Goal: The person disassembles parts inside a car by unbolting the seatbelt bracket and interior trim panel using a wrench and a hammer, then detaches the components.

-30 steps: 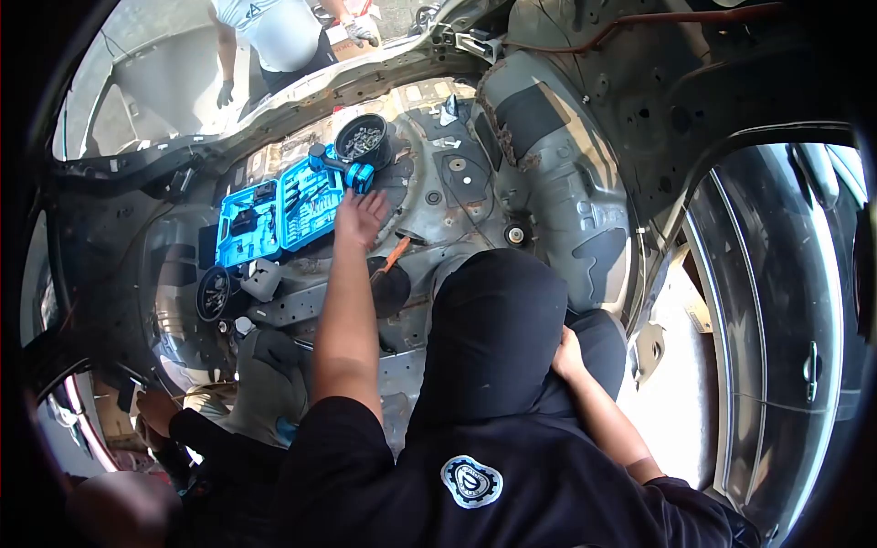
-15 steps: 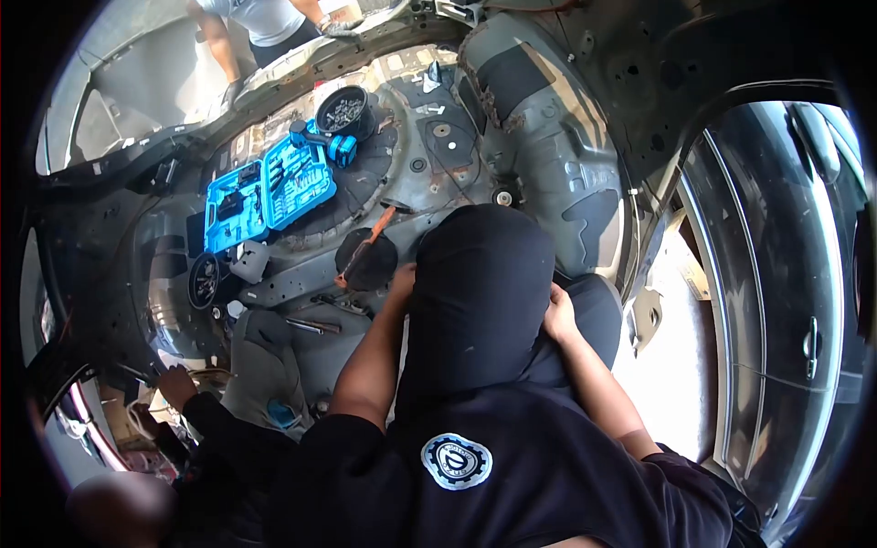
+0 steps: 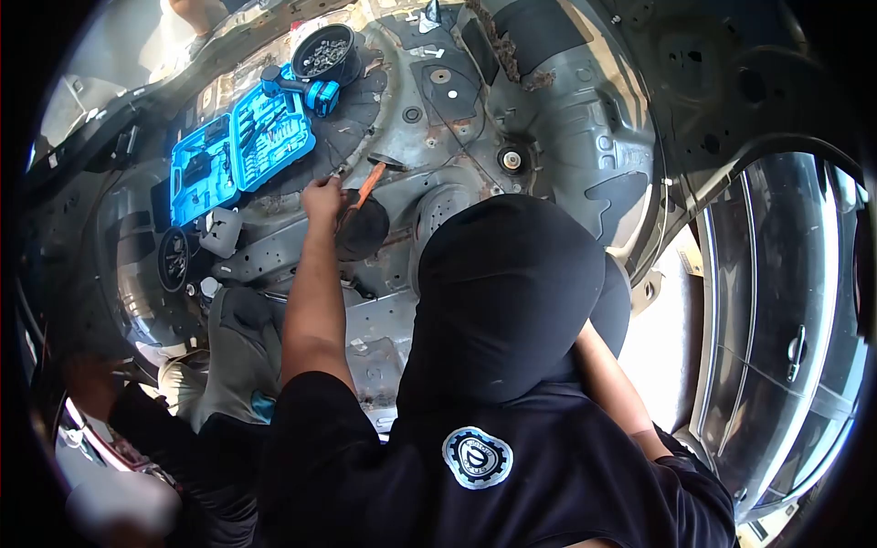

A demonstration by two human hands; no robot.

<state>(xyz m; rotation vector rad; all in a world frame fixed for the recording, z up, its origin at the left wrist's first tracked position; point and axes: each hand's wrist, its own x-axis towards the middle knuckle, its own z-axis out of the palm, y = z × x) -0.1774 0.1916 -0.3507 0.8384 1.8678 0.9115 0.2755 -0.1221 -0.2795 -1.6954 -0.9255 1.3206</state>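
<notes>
My left hand (image 3: 322,197) reaches forward over the bare metal car floor (image 3: 365,315). Its fingers are curled closed, and what they hold, if anything, cannot be made out. Just to its right lies a hammer (image 3: 367,185) with an orange handle and dark head, lying partly across a round black object (image 3: 364,230). Beyond the hand is an open blue tool case (image 3: 239,155). A blue cordless power tool (image 3: 306,89) rests at the case's far edge. My bent knee (image 3: 512,283) in black cloth hides my right hand; only the forearm shows.
A black bucket (image 3: 325,57) of small metal parts stands beyond the case, a second black container (image 3: 174,259) at left. A co-worker in grey trousers (image 3: 239,352) sits close on my left. Another person's arm (image 3: 196,13) shows at top left. A dark car door (image 3: 776,338) is at right.
My left hand has moved forward from beside my knee to near the hammer. My right hand has gone out of sight behind the knee. The view has shifted; the co-worker's hand has moved left.
</notes>
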